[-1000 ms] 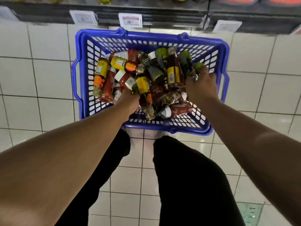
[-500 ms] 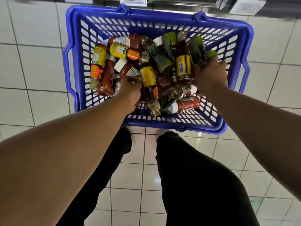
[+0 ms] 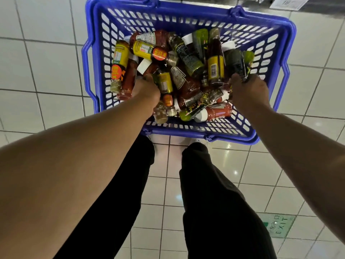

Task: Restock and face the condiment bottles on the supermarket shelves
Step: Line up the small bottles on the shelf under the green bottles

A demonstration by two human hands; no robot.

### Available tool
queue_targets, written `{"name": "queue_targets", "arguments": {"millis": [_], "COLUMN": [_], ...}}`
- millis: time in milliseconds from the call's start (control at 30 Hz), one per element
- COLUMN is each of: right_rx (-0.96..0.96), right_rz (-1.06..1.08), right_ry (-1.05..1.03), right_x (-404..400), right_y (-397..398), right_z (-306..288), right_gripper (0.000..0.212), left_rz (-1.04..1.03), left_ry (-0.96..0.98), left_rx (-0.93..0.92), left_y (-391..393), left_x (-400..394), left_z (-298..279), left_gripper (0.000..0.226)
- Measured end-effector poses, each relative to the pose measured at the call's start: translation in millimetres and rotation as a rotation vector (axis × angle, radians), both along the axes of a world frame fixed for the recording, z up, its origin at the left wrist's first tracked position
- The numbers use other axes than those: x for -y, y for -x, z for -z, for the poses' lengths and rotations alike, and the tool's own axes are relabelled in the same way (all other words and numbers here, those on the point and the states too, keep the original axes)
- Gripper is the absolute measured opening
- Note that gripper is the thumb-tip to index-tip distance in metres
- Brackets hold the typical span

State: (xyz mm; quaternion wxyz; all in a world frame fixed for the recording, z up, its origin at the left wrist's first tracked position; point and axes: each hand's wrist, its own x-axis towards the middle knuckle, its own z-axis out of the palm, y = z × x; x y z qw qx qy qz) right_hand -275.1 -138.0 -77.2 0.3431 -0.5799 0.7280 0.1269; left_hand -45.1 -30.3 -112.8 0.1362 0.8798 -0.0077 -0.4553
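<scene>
Blue plastic basket [image 3: 97, 58]; glossy floor tiles [image 3: 265, 176].

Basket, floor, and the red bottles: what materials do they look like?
Basket: moulded blue plastic, slightly glossy, with slotted walls. Floor: glazed white tile, with grout lines and lamp glints. Red bottles, e.g. one by the near wall: clear and shiny with a white cap; glass or plastic, cannot tell.

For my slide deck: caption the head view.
Both hands, left hand and right hand, reach into a blue basket of jumbled condiment bottles.
</scene>
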Motion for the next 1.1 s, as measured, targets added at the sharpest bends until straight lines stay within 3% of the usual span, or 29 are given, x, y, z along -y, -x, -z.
{"name": "queue_targets", "arguments": {"millis": [167,300,400,533,600,667,867,967,1033,1100], "right_rx": [-0.021,0.081,0.104,0.248,0.363,0.525,1.02,1.239,1.326,1.349], "right_rz": [0.024,0.1,0.131,0.163,0.155,0.138,0.108,0.198,0.252,0.216], "right_ry": [0.044,0.018,0.099,0.174,0.189,0.175,0.203,0.201,0.211,0.246], "right_x": [-15.8,-27.9,-29.7,-23.9,-20.3,-15.7,2.9,7.1,7.8,7.8], "right_y": [18.2,28.2,25.3,10.8,2.6,-7.4,-33.5,-50.4,-65.6,-84.8], "right_z": [-17.6,-43.5,-78.8,-145.7,-190.9,-247.5,-439.0,-514.2,-556.4,-594.0], "right_gripper": [0.055,0.048,0.048,0.03,0.034,0.037,0.039,0.029,0.023,0.029], "left_rz": [0.043,-0.213,-0.267,-0.324,-0.305,-0.302,-0.242,-0.258,-0.272,-0.283], "left_ry": [0.026,0.107,0.252,0.321,0.383,0.479,0.683,0.827,0.894,0.974], "left_rx": [-0.022,-0.195,-0.339,-0.528,-0.607,-0.661,-0.7,-0.739,-0.782,-0.833], "left_y": [-11.4,-13.4,-11.4,-12.3,-15.2,-21.0,-52.1,-71.3,-84.1,-95.1], "left_x": [-11.5,-15.3,-14.8,-8.1,-1.8,6.5,25.4,30.2,33.1,33.9], "left_z": [0.1,-16.2,-50.6,-120.8,-173.5,-238.2,-451.3,-542.6,-595.3,-639.0], "left_gripper": [0.045,0.044,0.038,0.052,0.04,0.013,0.029,0.016,0.006,0.013]}}
